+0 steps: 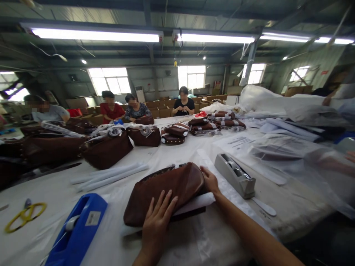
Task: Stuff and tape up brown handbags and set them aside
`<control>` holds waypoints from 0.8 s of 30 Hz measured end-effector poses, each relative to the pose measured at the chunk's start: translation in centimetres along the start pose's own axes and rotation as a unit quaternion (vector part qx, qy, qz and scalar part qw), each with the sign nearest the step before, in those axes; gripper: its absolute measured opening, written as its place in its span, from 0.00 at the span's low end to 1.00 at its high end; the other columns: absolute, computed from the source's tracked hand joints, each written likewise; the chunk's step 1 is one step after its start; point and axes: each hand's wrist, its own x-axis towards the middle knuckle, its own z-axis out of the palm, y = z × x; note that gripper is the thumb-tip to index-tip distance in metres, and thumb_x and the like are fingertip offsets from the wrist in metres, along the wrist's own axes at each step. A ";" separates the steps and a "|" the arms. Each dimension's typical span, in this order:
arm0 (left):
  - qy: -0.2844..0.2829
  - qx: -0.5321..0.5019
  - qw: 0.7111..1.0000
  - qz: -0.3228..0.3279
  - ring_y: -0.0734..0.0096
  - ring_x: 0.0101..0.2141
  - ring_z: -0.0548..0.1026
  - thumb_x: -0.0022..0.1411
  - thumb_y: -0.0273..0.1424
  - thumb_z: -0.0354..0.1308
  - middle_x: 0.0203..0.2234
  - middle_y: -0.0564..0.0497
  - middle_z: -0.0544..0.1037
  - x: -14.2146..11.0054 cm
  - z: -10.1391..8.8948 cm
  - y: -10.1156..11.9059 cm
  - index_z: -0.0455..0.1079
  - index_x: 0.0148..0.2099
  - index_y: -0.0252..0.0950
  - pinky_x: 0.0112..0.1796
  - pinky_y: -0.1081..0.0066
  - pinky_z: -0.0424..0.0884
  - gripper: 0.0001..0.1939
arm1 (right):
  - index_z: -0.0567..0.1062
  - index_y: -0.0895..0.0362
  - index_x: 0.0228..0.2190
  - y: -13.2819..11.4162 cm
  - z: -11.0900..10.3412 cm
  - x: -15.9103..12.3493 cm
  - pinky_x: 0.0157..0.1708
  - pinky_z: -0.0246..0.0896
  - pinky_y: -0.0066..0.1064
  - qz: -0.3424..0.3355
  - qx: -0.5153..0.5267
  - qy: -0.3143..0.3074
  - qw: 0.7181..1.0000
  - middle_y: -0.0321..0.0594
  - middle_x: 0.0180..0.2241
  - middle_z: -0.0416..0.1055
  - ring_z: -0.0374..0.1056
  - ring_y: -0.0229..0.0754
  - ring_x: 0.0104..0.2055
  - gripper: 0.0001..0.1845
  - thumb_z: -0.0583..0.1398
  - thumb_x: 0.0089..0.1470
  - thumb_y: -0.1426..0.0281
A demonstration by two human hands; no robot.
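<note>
A brown leather handbag [166,188] lies tilted on the white-covered table in front of me. My left hand [159,212] rests on its near side with the fingers stretched out and spread. At the bag's right end, my right hand [210,181] grips the corner; some of its fingers are hidden behind the leather. A white rolled strip [195,204] sticks out from beneath the bag, close to my right wrist. Dark trim shows along the bag's far edge.
A blue tape dispenser [80,229] and yellow-handled scissors [26,217] lie left; a grey tape dispenser [235,175] stands right. White rolls [111,176] lie beyond the bag. Several brown bags [107,147] line the far side, where people sit. Plastic sheeting [299,155] covers the right.
</note>
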 end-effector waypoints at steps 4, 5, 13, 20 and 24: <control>0.010 0.013 1.000 0.025 0.63 0.66 0.58 0.63 0.14 0.43 0.64 0.54 0.65 -0.6 0.9 0.9 0.59 0.68 0.45 0.67 0.54 0.46 0.35 | 0.75 0.53 0.53 -2.1 -3.1 1.7 0.65 0.53 0.50 -0.020 -0.041 0.023 0.999 0.44 0.56 0.71 0.64 0.51 0.61 0.22 0.56 0.61 0.58; 0.009 0.019 0.999 0.035 0.63 0.66 0.58 0.65 0.15 0.43 0.64 0.55 0.65 -0.7 1.2 1.1 0.60 0.67 0.46 0.68 0.54 0.45 0.33 | 0.76 0.51 0.51 -3.1 -3.4 2.1 0.64 0.54 0.48 -0.057 -0.063 -0.005 0.996 0.42 0.56 0.71 0.64 0.50 0.61 0.21 0.57 0.60 0.58; 0.107 0.032 0.993 0.049 0.63 0.65 0.61 0.74 0.33 0.43 0.62 0.59 0.68 -1.6 3.7 4.0 0.70 0.60 0.50 0.68 0.52 0.44 0.20 | 0.84 0.50 0.37 -7.0 1.9 5.8 0.67 0.47 0.49 -0.242 -0.344 -0.419 0.805 0.42 0.65 0.60 0.46 0.55 0.71 0.21 0.58 0.49 0.81; 0.143 0.051 0.988 0.043 0.58 0.63 0.64 0.74 0.33 0.44 0.60 0.58 0.71 -2.6 5.0 5.4 0.73 0.57 0.50 0.66 0.45 0.48 0.19 | 0.85 0.49 0.28 -6.9 5.1 7.8 0.65 0.50 0.50 -0.253 -0.326 -0.493 0.766 0.39 0.62 0.66 0.51 0.60 0.69 0.24 0.60 0.34 0.87; 0.144 0.041 0.988 0.033 0.58 0.63 0.65 0.73 0.33 0.46 0.60 0.57 0.71 -2.3 4.9 5.4 0.73 0.56 0.49 0.66 0.45 0.48 0.18 | 0.83 0.50 0.39 -6.9 4.3 7.7 0.63 0.57 0.41 -0.251 -0.290 -0.425 0.820 0.40 0.61 0.67 0.63 0.48 0.63 0.22 0.55 0.51 0.80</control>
